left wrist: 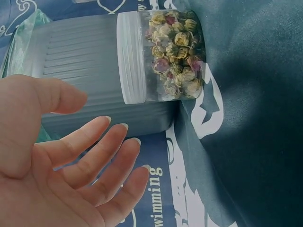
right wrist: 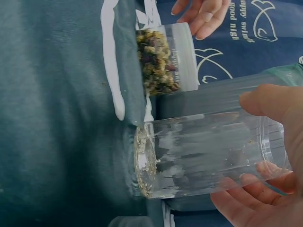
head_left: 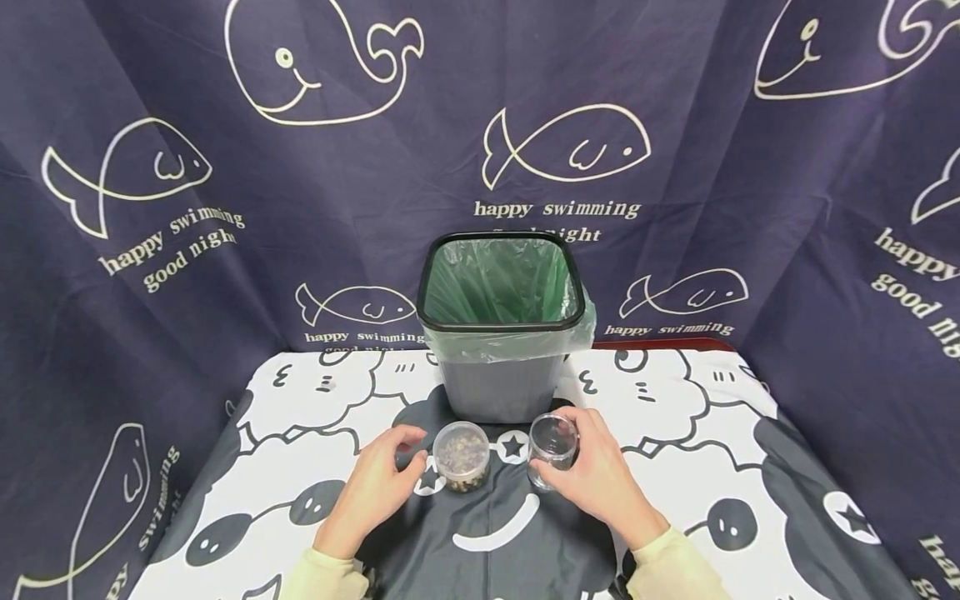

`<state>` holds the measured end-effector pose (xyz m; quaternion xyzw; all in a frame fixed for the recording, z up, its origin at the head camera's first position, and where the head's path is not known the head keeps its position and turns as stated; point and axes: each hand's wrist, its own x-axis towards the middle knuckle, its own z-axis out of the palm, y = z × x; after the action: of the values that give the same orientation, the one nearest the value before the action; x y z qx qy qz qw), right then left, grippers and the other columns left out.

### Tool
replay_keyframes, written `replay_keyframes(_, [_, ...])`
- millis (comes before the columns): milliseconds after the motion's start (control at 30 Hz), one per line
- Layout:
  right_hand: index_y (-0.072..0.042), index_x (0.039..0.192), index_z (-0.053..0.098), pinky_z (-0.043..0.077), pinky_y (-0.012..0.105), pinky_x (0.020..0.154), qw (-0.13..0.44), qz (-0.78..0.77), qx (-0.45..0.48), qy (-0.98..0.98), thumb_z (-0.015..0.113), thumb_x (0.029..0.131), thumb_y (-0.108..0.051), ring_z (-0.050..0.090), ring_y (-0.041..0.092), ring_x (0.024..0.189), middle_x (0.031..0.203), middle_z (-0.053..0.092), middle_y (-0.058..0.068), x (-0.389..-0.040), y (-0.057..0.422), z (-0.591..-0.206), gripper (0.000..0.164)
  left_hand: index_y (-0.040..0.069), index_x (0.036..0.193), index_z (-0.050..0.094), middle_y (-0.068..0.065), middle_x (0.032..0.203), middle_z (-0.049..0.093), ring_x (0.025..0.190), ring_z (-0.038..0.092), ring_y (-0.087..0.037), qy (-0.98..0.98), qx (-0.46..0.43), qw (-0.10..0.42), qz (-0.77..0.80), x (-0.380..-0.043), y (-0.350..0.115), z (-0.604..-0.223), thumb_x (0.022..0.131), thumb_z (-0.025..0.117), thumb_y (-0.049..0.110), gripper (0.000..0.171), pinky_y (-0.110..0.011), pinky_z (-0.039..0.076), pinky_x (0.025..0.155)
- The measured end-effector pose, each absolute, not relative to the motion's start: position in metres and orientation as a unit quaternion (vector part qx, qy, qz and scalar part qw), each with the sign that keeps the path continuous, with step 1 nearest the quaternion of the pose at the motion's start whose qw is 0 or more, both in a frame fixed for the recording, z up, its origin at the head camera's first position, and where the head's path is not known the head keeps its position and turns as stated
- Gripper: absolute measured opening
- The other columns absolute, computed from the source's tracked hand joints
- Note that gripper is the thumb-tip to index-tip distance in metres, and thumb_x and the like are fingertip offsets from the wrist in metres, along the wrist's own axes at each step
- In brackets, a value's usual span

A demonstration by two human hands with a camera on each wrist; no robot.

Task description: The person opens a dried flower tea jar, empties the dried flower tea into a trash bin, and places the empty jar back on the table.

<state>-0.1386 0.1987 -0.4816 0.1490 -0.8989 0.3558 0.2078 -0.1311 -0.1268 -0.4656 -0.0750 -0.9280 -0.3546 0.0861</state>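
Observation:
A clear lidded jar (head_left: 461, 457) of dried flower buds stands upright on the cloth, its pale lid (left wrist: 131, 57) on top. Yellowish and pink buds (left wrist: 175, 54) fill it in the left wrist view. Beside it, my left hand (head_left: 384, 483) has its fingers loosely spread, apart from the jar and holding nothing. My right hand (head_left: 596, 467) grips a taller clear jar (right wrist: 199, 156) near its open rim, thumb on one side and fingers on the other. That jar stands upright, with small pale bits at its bottom (right wrist: 144, 161).
Right behind the jars stands a grey bin (head_left: 498, 383) with a black rim and a green plastic liner (head_left: 502, 283). A patterned black-and-white cloth (head_left: 300, 392) covers the table. Dark blue curtains (head_left: 360, 183) hang behind and at both sides.

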Motion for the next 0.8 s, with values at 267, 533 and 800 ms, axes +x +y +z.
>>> replay_keyframes(267, [-0.010, 0.126, 0.058, 0.053, 0.043, 0.083, 0.201, 0.352, 0.145, -0.903, 0.096, 0.065, -0.031, 0.058, 0.017, 0.096, 0.108, 0.060, 0.005, -0.138, 0.198, -0.489, 0.074, 0.020, 0.116, 0.073, 0.004, 0.112, 0.072, 0.105, 0.067, -0.015, -0.927, -0.075, 0.078, -0.358, -0.132, -0.127, -0.467, 0.092, 0.073, 0.017, 0.024, -0.042, 0.054, 0.091])
replay_keyframes(533, [-0.010, 0.126, 0.058, 0.054, 0.042, 0.083, 0.193, 0.356, 0.145, -0.903, 0.096, 0.066, -0.030, 0.059, 0.016, 0.096, 0.108, 0.060, 0.004, -0.137, 0.198, -0.492, 0.074, 0.022, 0.115, 0.073, 0.004, 0.113, 0.072, 0.105, 0.067, -0.015, -0.926, -0.071, 0.072, -0.363, -0.131, -0.128, -0.470, 0.092, 0.074, 0.017, 0.024, -0.042, 0.054, 0.092])
replay_keyframes(800, [-0.010, 0.126, 0.057, 0.054, 0.043, 0.081, 0.196, 0.352, 0.138, -0.905, 0.095, 0.066, -0.030, 0.058, 0.016, 0.094, 0.107, 0.059, 0.004, -0.138, 0.199, -0.495, 0.074, 0.020, 0.116, 0.073, 0.004, 0.113, 0.071, 0.104, 0.066, -0.016, -0.927, -0.063, 0.079, -0.361, -0.133, -0.131, -0.467, 0.092, 0.074, 0.016, 0.025, -0.042, 0.054, 0.088])
